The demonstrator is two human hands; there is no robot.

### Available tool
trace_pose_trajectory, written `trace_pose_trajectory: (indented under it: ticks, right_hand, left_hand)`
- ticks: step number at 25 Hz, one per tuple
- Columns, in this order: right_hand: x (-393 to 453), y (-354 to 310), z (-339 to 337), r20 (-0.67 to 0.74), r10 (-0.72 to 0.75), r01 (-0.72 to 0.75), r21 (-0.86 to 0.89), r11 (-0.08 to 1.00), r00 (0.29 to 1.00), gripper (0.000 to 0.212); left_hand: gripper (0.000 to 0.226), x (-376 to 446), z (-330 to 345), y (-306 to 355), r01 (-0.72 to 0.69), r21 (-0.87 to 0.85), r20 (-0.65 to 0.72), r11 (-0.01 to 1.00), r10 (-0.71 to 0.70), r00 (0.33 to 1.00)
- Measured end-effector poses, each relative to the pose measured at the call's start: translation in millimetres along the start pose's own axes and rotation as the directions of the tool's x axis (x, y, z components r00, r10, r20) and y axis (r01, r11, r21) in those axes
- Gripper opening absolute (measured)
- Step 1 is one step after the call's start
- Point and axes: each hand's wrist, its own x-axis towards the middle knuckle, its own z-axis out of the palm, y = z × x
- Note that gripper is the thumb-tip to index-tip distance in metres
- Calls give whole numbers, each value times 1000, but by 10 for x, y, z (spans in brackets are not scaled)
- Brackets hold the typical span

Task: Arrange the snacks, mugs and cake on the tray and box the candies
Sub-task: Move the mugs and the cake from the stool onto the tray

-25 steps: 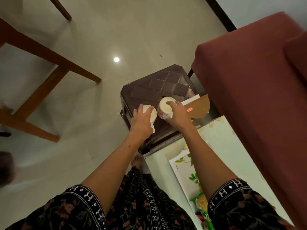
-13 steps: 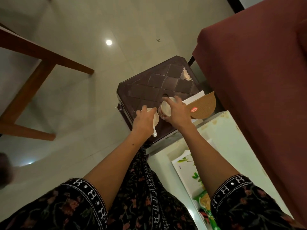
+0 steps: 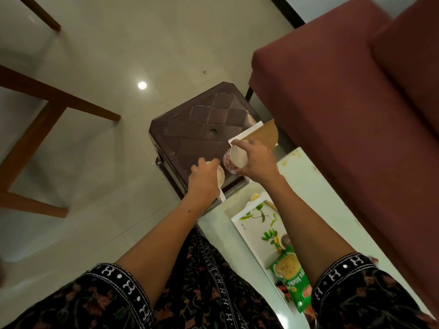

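My left hand [image 3: 204,178] grips a plain white mug [image 3: 220,175] by its rim over the near corner of a dark brown plastic stool [image 3: 202,129]. Beside it, my right hand [image 3: 257,160] holds a white mug with a red pattern [image 3: 231,160], tilted with its mouth toward me. A white tray with a leaf print [image 3: 251,224] lies on the pale table [image 3: 316,200] below my right arm; a green snack packet [image 3: 293,276] rests on its near part. A brown half-round card on a white box [image 3: 263,132] sits at the stool's right edge.
A maroon sofa [image 3: 344,103] fills the right side, close against the table. Wooden furniture legs [image 3: 47,103] stand on the shiny tiled floor to the left. A small yellowish round item [image 3: 255,197] sits at the tray's far end.
Both hands have lifted the mugs and drawn them back toward the stool's near corner and the table. The head has tipped down, bringing the tray and snack packet into view.
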Motion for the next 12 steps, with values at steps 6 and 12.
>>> trace_pose_trajectory:
  ticks: [6, 12]
  right_hand:
    - [-926, 614, -11, 40, 27, -25, -56, 998, 999, 85]
    - [-1561, 1431, 216, 84, 54, -46, -90, 995, 995, 84]
  left_hand:
    - [76, -638, 607, 505, -60, 1, -22, 998, 60, 998]
    - [89, -963, 1387, 932, -70, -36, 46, 997, 72, 996]
